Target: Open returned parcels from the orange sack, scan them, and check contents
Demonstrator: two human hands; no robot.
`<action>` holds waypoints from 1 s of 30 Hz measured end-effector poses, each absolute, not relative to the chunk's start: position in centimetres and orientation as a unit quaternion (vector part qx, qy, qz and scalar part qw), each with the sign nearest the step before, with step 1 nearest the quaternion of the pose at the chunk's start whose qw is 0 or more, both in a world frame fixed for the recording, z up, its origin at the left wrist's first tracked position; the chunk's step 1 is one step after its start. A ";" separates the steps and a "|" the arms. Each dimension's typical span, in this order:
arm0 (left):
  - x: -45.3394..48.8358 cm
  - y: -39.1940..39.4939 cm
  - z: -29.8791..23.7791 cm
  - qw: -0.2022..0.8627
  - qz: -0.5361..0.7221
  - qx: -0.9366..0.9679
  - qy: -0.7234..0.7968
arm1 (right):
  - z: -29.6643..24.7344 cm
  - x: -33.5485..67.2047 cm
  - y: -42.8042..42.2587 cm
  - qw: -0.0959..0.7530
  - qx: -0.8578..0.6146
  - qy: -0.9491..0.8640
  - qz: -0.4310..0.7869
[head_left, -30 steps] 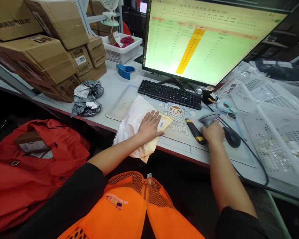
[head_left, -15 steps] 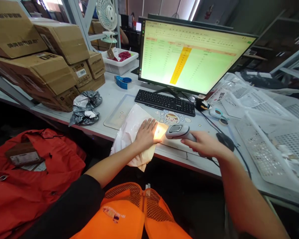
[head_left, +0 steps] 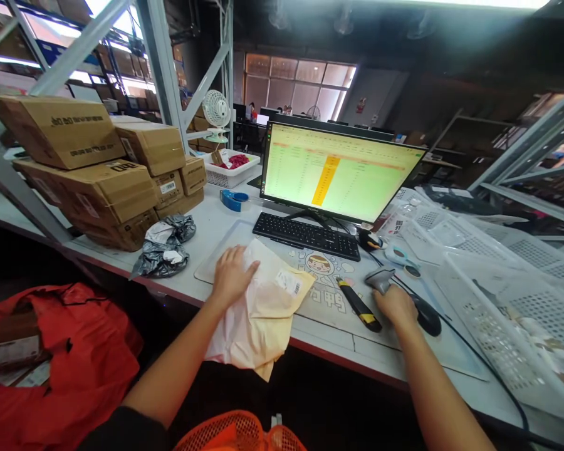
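My left hand (head_left: 234, 272) grips the left part of a pale yellow-and-white mailer bag (head_left: 267, 313), thumb on top. A small white label (head_left: 289, 282) shows on the bag, which overhangs the table's front edge. My right hand (head_left: 397, 305) is closed around the handle of a grey barcode scanner (head_left: 380, 277), held low over the desk mat beside the mouse. Between bag and scanner lies a black-and-yellow utility knife (head_left: 358, 305). The palm side of both hands is hidden.
Behind stand a keyboard (head_left: 305, 236) and monitor (head_left: 338, 169). Stacked cardboard boxes (head_left: 117, 188) and a crumpled grey plastic bag (head_left: 164, 247) are left. A mouse (head_left: 426, 315), its cable and white plastic baskets (head_left: 479, 313) are right. A red bag (head_left: 89, 351) with boxes is lower left.
The scanner has moved right and down, away from the label, and its light no longer falls on the bag. My left hand has shifted to the bag's left side. The view has tilted up.
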State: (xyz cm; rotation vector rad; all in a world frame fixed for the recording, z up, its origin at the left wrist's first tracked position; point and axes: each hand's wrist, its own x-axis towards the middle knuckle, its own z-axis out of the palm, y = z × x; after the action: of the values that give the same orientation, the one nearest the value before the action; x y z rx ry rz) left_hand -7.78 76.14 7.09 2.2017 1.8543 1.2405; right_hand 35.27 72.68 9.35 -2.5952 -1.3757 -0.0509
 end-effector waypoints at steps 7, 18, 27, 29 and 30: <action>-10.8 78.0 3.4 0.084 0.345 0.687 0.634 | 11.4 28.8 78.1 0.146 -0.765 -0.627 0.023; -10.9 77.7 4.0 0.152 0.402 0.663 0.612 | 12.4 25.0 84.8 0.160 -0.775 -0.604 0.092; -8.0 71.7 6.3 0.302 0.534 0.681 0.400 | 15.6 19.8 75.7 0.164 -0.437 -0.813 0.348; -7.3 69.2 7.0 0.295 0.480 0.738 0.371 | 13.9 18.9 71.0 0.113 -0.344 -0.826 0.433; -7.4 68.1 7.6 0.286 0.452 0.769 0.351 | 13.0 18.9 68.9 0.106 -0.324 -0.815 0.468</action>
State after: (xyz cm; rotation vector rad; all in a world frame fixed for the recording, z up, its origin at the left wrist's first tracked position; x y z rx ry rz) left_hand -7.43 68.09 7.59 2.0552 0.9370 1.2074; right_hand 18.85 68.91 12.97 -0.9532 -2.4026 1.3796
